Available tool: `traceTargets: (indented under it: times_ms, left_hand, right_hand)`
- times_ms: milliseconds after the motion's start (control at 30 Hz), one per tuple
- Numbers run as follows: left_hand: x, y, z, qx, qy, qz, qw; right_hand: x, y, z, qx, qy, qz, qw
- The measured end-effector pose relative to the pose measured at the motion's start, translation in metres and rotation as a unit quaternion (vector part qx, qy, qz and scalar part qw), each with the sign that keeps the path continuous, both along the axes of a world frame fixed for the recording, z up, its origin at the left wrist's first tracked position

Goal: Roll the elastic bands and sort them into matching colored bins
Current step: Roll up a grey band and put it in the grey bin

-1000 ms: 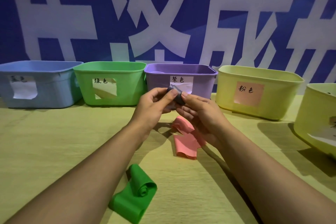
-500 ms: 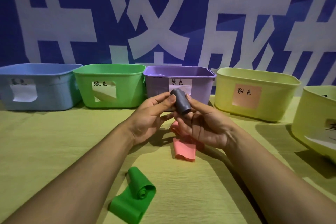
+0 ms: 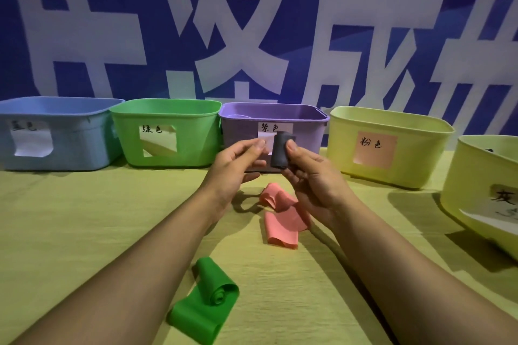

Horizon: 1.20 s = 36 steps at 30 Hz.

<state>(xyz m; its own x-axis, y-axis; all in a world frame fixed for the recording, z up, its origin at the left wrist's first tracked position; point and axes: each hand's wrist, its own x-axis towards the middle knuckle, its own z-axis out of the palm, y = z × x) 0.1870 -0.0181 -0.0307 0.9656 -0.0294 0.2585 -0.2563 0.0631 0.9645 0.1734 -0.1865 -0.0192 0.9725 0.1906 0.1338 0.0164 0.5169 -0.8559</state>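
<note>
**Grey roll passes to one hand**

Since half a second ago the left hand (image 3: 235, 168) has drawn off the grey roll (image 3: 280, 152), which has swung from a slant to nearly upright. Now the right hand (image 3: 316, 185) alone holds it, thumb pressed on the near side and fingers curled behind, likely to stop the coil from springing loose. Left fingers (image 3: 253, 145) hang relaxed and slightly spread just beside the roll, holding nothing.

Beyond the fingertips stands the purple bin (image 3: 308, 134); well off past the right wrist sits the yellow bin with the grey label (image 3: 476, 176), which I judge to be the roll's target. Next along from the purple bin is the yellow bin with the pink label (image 3: 406, 168).

Below the right palm the pink band (image 3: 281, 228) lies folded and unrolled on the table (image 3: 70, 227). Nearer the forearms, the green band (image 3: 208, 300) is half coiled.
</note>
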Motion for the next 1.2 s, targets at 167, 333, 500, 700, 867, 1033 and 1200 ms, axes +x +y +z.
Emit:
traceTargets:
  times_ms: [167,333,500,700,867,1033,1200]
  left_hand:
    - [-0.007,-0.014,0.012,0.043,-0.068,0.071,0.994]
    - [-0.023,-0.055,0.051,0.02,-0.082,0.05,0.995]
    - [-0.036,-0.101,0.072,0.053,-0.077,0.031,0.995]
    - [-0.052,-0.177,0.079,0.057,-0.075,-0.024,0.995]
    - [-0.054,-0.224,0.068,0.09,-0.065,-0.05,0.993]
    - [-0.058,-0.242,0.055,0.111,-0.059,-0.054,0.991]
    - [-0.055,-0.239,0.049,0.118,-0.058,-0.043,0.99]
  right_hand:
    - [-0.008,-0.001,0.014,-0.15,-0.068,-0.142,0.976]
    - [-0.029,-0.04,0.054,-0.244,-0.116,-0.222,0.937]
    - [-0.054,-0.113,0.102,-0.407,-0.166,-0.307,0.844]
    - [-0.067,-0.205,0.137,-0.54,-0.143,-0.346,0.754]
    - [-0.062,-0.263,0.134,-0.644,-0.073,-0.332,0.685]
    - [-0.044,-0.302,0.12,-0.694,0.031,-0.308,0.651]
    - [-0.025,-0.31,0.098,-0.746,0.126,-0.251,0.604]
